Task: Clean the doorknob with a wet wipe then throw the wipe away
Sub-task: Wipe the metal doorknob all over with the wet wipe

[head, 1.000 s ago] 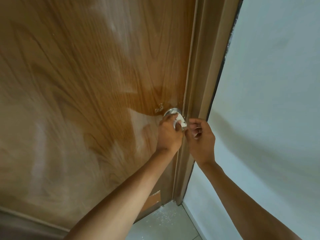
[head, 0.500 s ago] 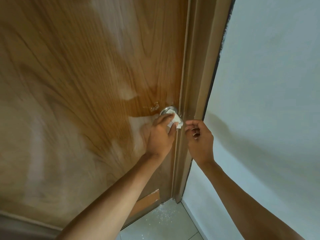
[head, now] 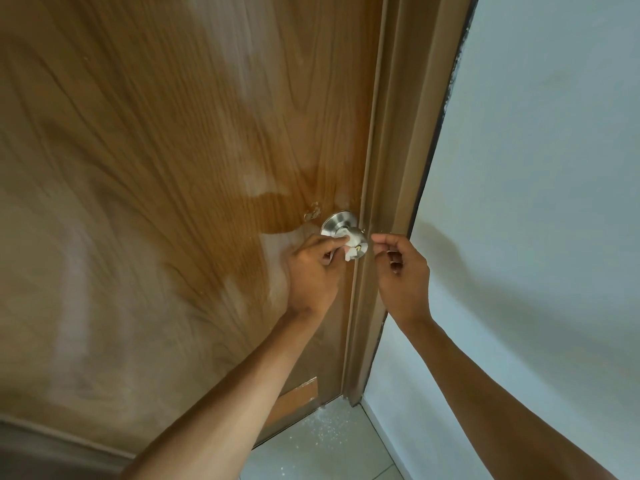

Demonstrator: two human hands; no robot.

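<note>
A: Biggest thing in view?
B: Wooden door (head: 156, 168), brown grain, fills the left and centre. Pale hazy patches across it, darker patch around the knob area.

A: Next?
B: Pale blue-grey wall (head: 536, 202) on the right. Door frame (head: 391, 168) runs top to bottom between door and wall, same brown tone. Dark ragged line where frame meets wall.

A: Floor?
B: Light floor tiles (head: 329, 445) at the bottom, white specks scattered just below the door's lower corner. Lighter rectangular patch (head: 299, 396) on the door near that corner.

A: Arms?
B: 2 bare forearms come up from the bottom edge, 1 each side of the frame.

A: Left hand?
B: Left hand (head: 313, 268) is in front of the door just below the knob, fingers curled, pinching the wet wipe (head: 349, 245) and holding it against the knob.

A: Right hand?
B: Right hand (head: 401, 271) sits just right of the knob, in front of the frame. Thumb and forefinger tips pressed together, other fingers curled in. Nothing visible in the pinch. Close to the knob; can't tell if it touches.

A: Doorknob?
B: Doorknob (head: 341, 225) is brushed silver metal, round plate flat on the door, at the door's right edge by the frame. Keyhole end faces out.

A: Wipe position?
B: White, crumpled, wrapped on the knob's lower left side, partly covered by the left fingers.

A: Smallest?
B: Small scuffed mark (head: 313, 211) on the door just upper left of the knob plate.
</note>
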